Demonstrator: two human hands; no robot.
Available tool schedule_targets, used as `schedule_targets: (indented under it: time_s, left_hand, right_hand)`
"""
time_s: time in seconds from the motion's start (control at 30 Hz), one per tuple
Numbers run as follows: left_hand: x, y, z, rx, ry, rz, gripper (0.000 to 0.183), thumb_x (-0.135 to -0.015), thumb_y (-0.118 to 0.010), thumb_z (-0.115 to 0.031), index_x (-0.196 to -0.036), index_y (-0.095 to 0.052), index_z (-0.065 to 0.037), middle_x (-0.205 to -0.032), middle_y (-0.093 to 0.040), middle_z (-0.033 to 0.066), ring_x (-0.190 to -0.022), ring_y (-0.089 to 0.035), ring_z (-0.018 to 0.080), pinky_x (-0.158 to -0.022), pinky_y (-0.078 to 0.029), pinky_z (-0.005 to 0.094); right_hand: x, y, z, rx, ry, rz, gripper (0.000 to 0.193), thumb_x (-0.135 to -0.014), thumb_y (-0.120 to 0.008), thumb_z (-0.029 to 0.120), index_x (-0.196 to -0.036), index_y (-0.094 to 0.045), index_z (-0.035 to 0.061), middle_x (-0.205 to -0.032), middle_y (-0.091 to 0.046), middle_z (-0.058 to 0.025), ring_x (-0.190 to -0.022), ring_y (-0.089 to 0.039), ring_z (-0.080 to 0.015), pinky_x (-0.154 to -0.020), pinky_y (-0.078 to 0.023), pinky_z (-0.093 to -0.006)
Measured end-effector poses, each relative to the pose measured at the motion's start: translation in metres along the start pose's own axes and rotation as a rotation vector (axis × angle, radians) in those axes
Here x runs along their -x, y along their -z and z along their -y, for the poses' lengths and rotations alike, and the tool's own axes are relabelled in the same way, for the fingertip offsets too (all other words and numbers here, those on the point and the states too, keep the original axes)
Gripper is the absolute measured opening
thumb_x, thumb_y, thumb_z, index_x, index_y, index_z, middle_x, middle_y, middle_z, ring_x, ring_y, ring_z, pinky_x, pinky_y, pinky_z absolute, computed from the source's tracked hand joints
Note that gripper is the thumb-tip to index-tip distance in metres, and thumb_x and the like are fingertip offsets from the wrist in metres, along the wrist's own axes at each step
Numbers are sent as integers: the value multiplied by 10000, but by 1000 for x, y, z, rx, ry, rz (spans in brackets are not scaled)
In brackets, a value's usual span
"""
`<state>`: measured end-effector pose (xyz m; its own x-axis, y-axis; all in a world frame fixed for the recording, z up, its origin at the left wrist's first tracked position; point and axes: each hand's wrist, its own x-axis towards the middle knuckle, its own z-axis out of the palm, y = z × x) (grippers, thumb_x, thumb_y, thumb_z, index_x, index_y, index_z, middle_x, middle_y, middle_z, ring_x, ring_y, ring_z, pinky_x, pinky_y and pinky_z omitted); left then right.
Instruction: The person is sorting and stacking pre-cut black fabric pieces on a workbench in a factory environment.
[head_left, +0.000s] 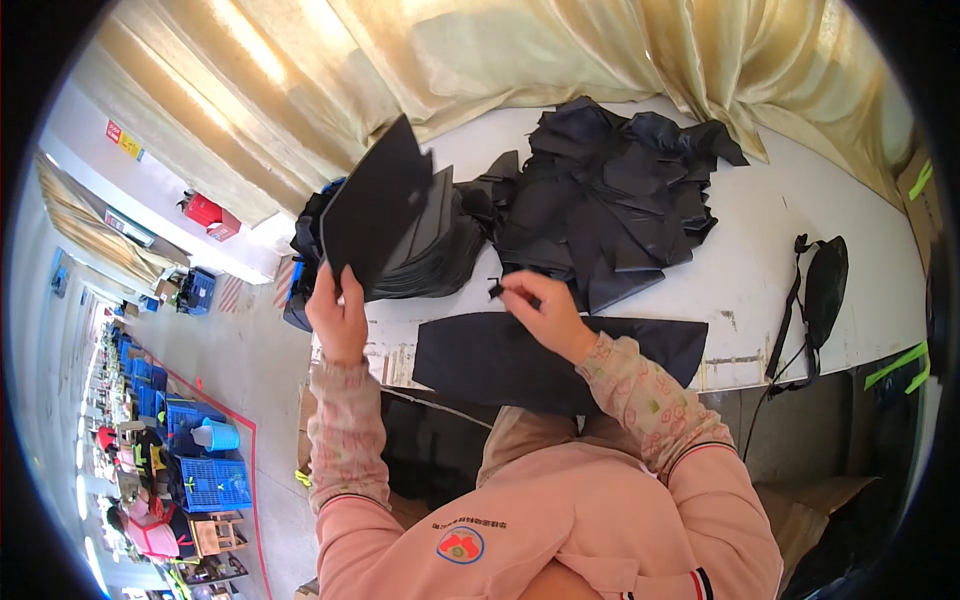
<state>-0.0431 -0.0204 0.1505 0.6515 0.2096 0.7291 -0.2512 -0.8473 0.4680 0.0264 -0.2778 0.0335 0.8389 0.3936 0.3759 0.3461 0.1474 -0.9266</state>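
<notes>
Left hand [338, 318]: grip pinching black panel [372, 205] at its near edge, held upright (stiff, light).
Right hand [545, 312]: grip pinching small black tab [495, 290].
Counter [760, 260]: soft, limp fabric pile [610, 205] far right.

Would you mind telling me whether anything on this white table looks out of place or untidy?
The black fabric pieces at the back lie in a loose, jumbled heap, unlike the neater stack beside them. A black pouch sits near the table's front edge, its strap dangling over it. Nothing looks damaged or spilled.

Left hand [338, 315] raised, fingers gripping; right hand [545, 310] pinching, both forearms extended.
</notes>
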Motion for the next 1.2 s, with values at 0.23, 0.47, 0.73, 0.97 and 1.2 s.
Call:
schedule_targets:
  time_s: [0.23, 0.47, 0.73, 0.97, 1.2]
  left_hand:
    - [59, 7, -46, 219, 114, 177, 187, -936, -572, -49, -1098, -633, 23, -706, -602, 42, -607, -502, 68, -531, -385, 232]
    - [54, 14, -53, 360, -152, 643, 425, -745, -523, 99, -1138, -652, 2, -1034, -688, 131, -946, -662, 256, -825, -509, 316]
    - [46, 8, -48, 478, -252, 957, 480, -729, -603, 25, -1204, -642, -29, -1281, -596, 142, -1196, -553, 316, -1020, -412, 424]
    - [65, -48, -49, 750, 300, 686, 517, -823, -747, -155, -1302, -587, -47, -1293, -562, 97, -1136, -563, 208, -945, -447, 333]
    - [71, -77, -66, 474, 98, 521, 282, -818, -722, -34, -1097, -694, -10, -984, -678, 111, -873, -652, 201, -798, -501, 282]
  right_hand:
    - [-27, 10, 22, 70, 179, -96, 123, -882, -657, 27, -997, -636, -10, -808, -648, -47, -740, -583, -85, -661, -463, -233]
    - [-16, 11, 2, -394, -3, 5, 64, -910, -619, 35, -953, -637, -8, -814, -651, -2, -708, -555, -34, -624, -456, -220]
    - [-11, 36, 5, -534, -174, 161, 76, -908, -627, 43, -964, -639, -7, -854, -648, 16, -798, -559, -42, -694, -482, -233]
    - [-9, 17, 21, 198, 265, 131, 76, -801, -697, 102, -852, -646, 78, -780, -610, -42, -738, -582, -203, -705, -436, -330]
    - [-3, 43, 44, 476, 159, 80, 230, -766, -753, 149, -913, -587, 90, -804, -583, -15, -734, -573, -208, -665, -435, -370]
